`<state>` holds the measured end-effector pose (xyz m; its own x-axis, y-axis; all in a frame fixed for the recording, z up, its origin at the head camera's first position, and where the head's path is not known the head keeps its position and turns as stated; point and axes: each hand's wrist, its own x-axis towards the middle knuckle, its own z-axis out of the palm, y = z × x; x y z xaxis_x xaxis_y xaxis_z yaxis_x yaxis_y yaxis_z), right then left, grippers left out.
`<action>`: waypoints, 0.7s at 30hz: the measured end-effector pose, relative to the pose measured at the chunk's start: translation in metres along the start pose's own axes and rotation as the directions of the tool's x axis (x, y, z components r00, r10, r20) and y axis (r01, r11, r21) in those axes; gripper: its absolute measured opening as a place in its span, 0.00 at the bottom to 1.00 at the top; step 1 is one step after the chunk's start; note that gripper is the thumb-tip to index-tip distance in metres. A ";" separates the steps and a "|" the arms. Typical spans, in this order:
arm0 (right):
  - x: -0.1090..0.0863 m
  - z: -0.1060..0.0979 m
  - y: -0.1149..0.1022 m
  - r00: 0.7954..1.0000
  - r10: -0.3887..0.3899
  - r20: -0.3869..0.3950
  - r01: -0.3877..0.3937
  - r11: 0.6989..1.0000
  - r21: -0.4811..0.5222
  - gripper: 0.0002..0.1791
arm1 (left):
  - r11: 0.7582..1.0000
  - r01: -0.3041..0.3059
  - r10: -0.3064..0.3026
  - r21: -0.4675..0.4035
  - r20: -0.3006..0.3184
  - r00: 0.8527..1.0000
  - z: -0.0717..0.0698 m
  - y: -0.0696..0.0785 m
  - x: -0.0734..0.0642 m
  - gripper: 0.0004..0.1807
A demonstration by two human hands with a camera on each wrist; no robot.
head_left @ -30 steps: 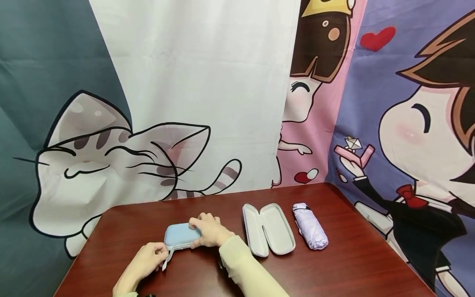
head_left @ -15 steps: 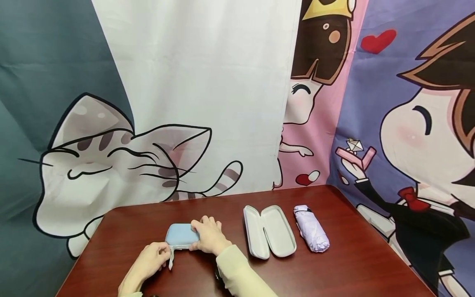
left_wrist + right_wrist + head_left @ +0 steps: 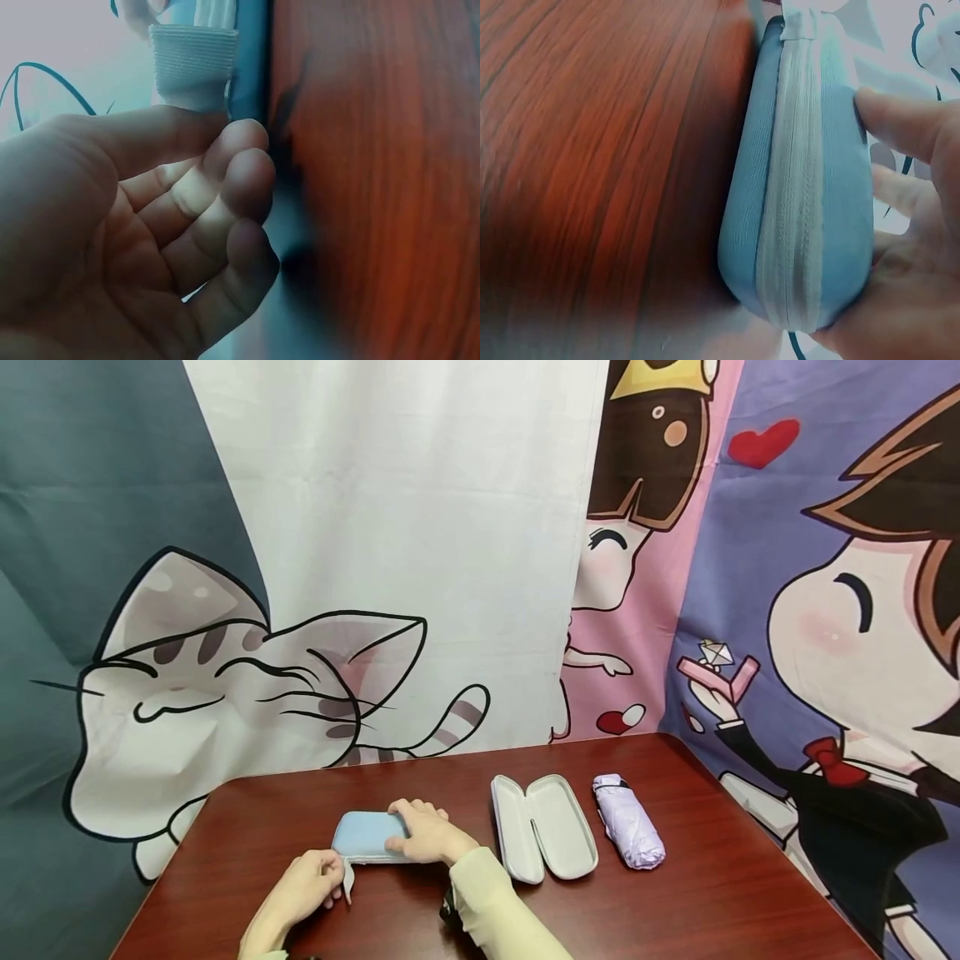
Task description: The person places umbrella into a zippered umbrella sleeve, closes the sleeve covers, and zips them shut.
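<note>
The left hand (image 3: 300, 883) pinches the left end of the blue case (image 3: 363, 837), exact part hidden; the right hand (image 3: 432, 835), fingers partly spread, grips its right end. The blue case's long axis runs between them across the worktop (image 3: 401, 914).

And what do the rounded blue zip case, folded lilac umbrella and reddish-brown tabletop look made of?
Rounded blue zip case: matte woven fabric, judging by fine ribbing; perhaps stiffened beneath, given its smooth curves.
Folded lilac umbrella: thin, slightly shiny synthetic cloth, probably, given its crinkles.
Reddish-brown tabletop: wood or wood-look laminate, smooth, softly shiny; grain streaks fit either.
</note>
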<state>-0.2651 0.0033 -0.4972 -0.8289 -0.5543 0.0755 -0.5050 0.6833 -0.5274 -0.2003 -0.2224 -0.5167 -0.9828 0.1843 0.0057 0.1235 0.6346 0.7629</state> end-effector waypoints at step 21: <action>-0.020 0.015 0.002 0.979 0.153 -0.133 -0.090 0.917 0.389 0.17 | 0.964 0.204 -0.223 -0.171 -0.094 0.970 0.011 0.013 0.009 0.25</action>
<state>-0.2454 0.0085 -0.5125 -0.9209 -0.3750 0.1060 -0.2945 0.4917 -0.8194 -0.2058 -0.2039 -0.5135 -0.9941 -0.0327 -0.1036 -0.1054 0.5209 0.8471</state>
